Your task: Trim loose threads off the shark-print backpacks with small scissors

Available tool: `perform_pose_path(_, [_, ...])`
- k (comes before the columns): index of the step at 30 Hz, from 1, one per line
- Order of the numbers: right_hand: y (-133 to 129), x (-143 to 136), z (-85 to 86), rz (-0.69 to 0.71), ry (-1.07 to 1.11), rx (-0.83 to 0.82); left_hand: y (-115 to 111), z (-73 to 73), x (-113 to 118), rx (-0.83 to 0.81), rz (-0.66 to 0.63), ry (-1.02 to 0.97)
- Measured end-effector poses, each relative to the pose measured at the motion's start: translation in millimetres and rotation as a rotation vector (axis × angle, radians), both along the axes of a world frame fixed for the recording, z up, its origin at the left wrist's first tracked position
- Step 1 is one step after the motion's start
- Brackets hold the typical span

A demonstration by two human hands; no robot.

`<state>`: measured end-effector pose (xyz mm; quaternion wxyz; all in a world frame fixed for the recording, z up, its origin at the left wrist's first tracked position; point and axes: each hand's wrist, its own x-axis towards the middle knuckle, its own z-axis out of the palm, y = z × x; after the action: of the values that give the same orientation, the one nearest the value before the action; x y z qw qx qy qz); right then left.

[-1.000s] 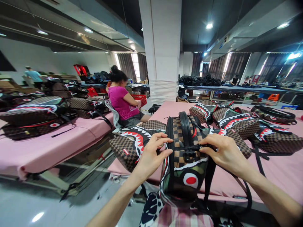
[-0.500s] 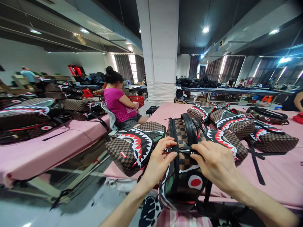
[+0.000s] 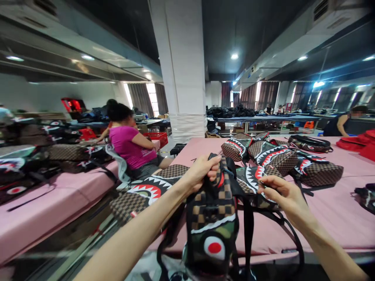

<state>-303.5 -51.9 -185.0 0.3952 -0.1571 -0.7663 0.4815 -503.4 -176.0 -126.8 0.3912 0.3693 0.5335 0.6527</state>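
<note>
1. While the left hand point(image 3: 201, 171) is curled firmly around a black part at the top of the checkered backpack point(image 3: 213, 218), the bag's body extends below that hand, a red-and-white eye point(image 3: 214, 248) on its side.
2. To the right of that grip, the right hand point(image 3: 283, 193) has thumb and forefinger drawn nearly together, apart from the held bag; whether something thin is pinched between them, I cannot tell.
3. Between the hands and lower down, a black strap point(image 3: 248, 226) hangs beside the bag.
4. Left of the left hand, partly behind its forearm, a shark-mouth bag point(image 3: 129, 203) lies on the pink surface point(image 3: 328, 226).
5. Just behind the right hand's fingertips lies another shark-mouth bag point(image 3: 249, 177); beyond it are a larger checkered bag point(image 3: 274, 154) and a camouflage bag point(image 3: 310, 143), with a red item point(image 3: 359, 144) farther right.
6. Well beyond the left hand, to its left, a person in a magenta top point(image 3: 131, 144) sits on a chair point(image 3: 120, 169).
7. Farthest ahead of both hands, past a white pillar point(image 3: 184, 62), is a dark heap point(image 3: 231, 112).
</note>
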Motion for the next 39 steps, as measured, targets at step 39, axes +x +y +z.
perform_pose_path(39, [48.4, -16.5, -48.7, -0.096, -0.049, 0.051, 36.5, 10.8, 67.5, -0.229, 0.048, 1.726])
